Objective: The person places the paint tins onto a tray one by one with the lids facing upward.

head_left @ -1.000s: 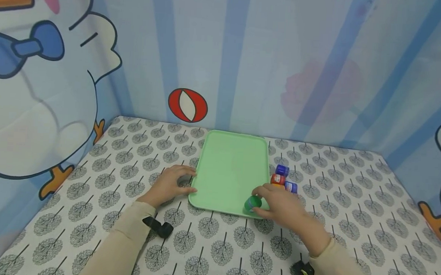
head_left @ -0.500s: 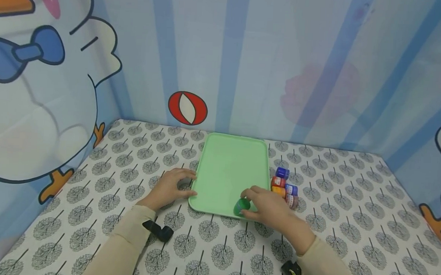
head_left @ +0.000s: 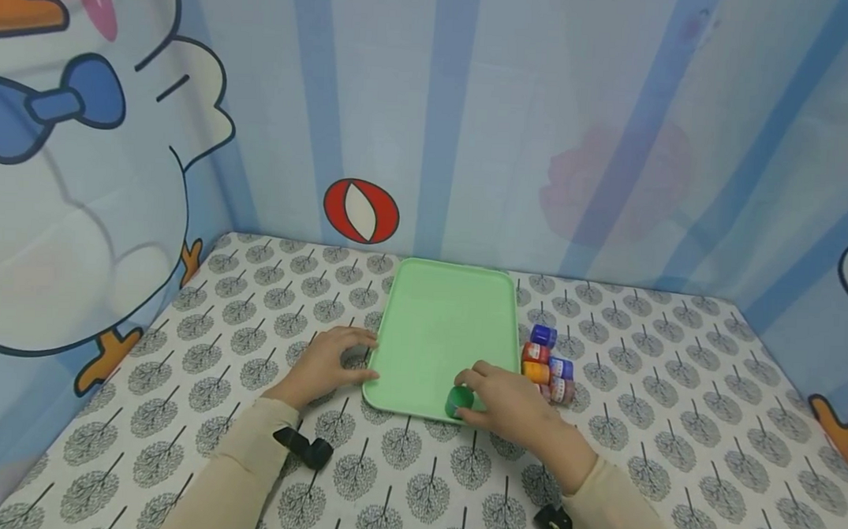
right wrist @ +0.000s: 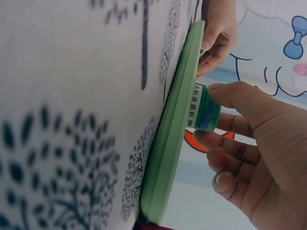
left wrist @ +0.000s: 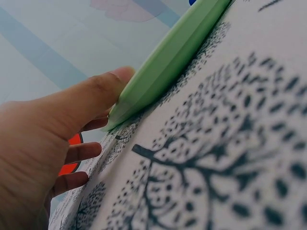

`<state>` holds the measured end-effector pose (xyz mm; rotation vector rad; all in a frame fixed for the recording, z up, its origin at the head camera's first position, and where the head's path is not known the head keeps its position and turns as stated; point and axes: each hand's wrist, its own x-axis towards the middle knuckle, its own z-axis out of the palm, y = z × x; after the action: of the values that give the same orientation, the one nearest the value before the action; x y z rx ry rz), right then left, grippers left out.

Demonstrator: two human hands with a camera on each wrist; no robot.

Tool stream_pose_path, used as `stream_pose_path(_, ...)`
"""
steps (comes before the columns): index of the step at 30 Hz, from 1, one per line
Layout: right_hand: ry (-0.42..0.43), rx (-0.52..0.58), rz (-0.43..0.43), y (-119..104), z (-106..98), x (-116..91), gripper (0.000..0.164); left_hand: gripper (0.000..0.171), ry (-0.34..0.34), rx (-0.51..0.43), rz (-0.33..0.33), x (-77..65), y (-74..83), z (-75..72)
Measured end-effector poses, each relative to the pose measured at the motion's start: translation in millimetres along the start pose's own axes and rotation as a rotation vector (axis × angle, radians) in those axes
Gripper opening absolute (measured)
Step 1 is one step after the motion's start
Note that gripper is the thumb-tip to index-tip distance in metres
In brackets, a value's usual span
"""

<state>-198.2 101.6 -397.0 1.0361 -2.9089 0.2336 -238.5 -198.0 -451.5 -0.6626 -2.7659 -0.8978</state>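
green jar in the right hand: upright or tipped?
Upright. In the right wrist view, the green jar's lid faces away from the green tray; its label sits nearer. The rim hides the base.

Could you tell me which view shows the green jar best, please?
The right wrist view, where the green jar appears close, printed label visible, held by the right hand. The head view shows it small, from above; the left wrist view doesn't show it.
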Motion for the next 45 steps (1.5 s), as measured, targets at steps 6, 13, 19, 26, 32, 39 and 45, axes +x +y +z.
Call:
stream_pose_path(6,0.011,-0.006,-0.008,2,1,0,0.037,0.047,0.004,-0.007,0.001,1.4,1.3,0.6)
stream_pose_path(13,0.023,-0.014,-0.023,3,0,0,0.039,0.048,-0.001,-0.015,-0.014,1.5,0.7,1.2)
stream_pose_path(19,0.014,-0.013,-0.015,2,-2,-1,0.042,0.047,-0.004,-0.022,-0.016,0.4,0.2,2.1)
stream_pose_path(26,0.021,0.018,0.012,4,-8,-4,0.045,0.047,-0.002,-0.020,-0.026,0.5,1.6,1.3)
stream_pose_path(32,0.046,0.063,0.027,10,-12,-6,0.042,0.046,0.006,-0.023,-0.018,0.9,0.5,0.6)
stream_pose_path(39,0.087,0.070,0.046,17,-13,-9,0.038,0.045,0.014,-0.011,-0.016,1.1,-2.1,2.6)
stream_pose_path(45,0.093,0.102,0.103,22,-13,-14,0.037,0.045,0.009,-0.006,-0.013,0.7,-1.4,2.9)
